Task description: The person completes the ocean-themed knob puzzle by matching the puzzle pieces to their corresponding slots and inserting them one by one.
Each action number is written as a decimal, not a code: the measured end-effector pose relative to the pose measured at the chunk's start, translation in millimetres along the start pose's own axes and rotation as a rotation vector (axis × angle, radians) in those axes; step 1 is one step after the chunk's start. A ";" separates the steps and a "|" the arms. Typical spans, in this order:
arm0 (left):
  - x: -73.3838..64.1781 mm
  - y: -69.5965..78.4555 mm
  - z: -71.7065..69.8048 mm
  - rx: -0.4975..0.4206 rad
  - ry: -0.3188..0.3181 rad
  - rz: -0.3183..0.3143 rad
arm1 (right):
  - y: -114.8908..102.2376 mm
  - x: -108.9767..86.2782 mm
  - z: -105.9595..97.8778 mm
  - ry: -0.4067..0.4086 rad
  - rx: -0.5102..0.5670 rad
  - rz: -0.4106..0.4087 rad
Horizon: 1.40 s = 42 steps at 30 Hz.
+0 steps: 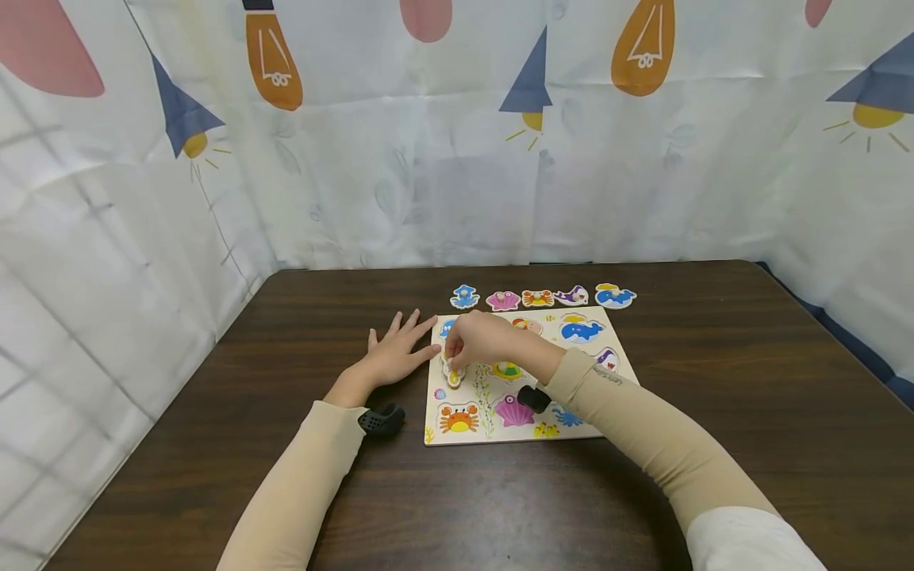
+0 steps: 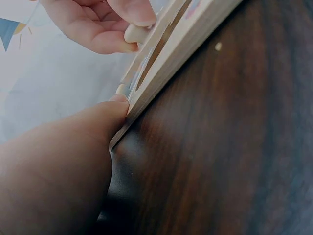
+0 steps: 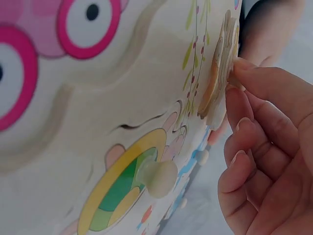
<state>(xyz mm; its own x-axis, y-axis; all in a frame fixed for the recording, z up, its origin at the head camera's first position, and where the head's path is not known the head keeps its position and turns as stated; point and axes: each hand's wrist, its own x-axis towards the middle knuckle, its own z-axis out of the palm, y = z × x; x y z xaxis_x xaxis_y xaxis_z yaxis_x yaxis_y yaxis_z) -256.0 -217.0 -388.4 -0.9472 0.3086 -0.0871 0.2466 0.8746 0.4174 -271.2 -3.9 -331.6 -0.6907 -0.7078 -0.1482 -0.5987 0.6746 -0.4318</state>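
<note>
My right hand (image 1: pixel 493 337) pinches the small knob of a yellow-and-white wooden puzzle piece (image 1: pixel 453 377) over the left side of a cream puzzle board (image 1: pixel 474 395). In the right wrist view that puzzle piece (image 3: pixel 221 73) stands edge-on and tilted at the board's surface, its printed face mostly hidden. My left hand (image 1: pixel 391 357) lies with fingers spread beside the board's left edge, and its thumb (image 2: pixel 113 111) touches that edge. A turtle piece (image 3: pixel 129 183) with a round knob sits in the board. Crab (image 1: pixel 458 418) and pink shell (image 1: pixel 512 410) pictures show along the near side.
Behind the board, loose pieces lie in a row: a blue sea creature (image 1: pixel 465 297), a pink shell (image 1: pixel 503 301), a crab (image 1: pixel 538 299), a purple-and-white piece (image 1: pixel 571 296) and a blue whale (image 1: pixel 616 297). The dark wooden table (image 1: pixel 321 317) meets a printed curtain (image 1: pixel 457 182) at the back.
</note>
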 end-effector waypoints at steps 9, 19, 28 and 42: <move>-0.2 2.1 -0.5 0.011 0.002 -0.002 | -0.5 3.4 2.5 -0.014 -0.022 0.012; -1.9 1.7 -0.6 -0.002 0.006 0.003 | -4.9 3.6 3.7 -0.036 -0.047 0.009; -0.4 1.1 0.3 -0.003 0.013 0.009 | -3.0 1.9 4.4 -0.024 -0.055 0.009; -1.1 2.1 -0.8 0.006 0.002 0.001 | 11.2 -20.5 -10.1 0.059 0.045 -0.071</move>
<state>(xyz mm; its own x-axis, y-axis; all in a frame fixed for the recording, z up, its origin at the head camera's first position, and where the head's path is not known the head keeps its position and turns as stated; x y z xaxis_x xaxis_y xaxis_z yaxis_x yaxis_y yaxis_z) -254.6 -215.9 -386.8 -0.9474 0.3086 -0.0846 0.2488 0.8767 0.4116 -267.8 20.4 -324.4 -0.6704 -0.7392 -0.0637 -0.6294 0.6121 -0.4787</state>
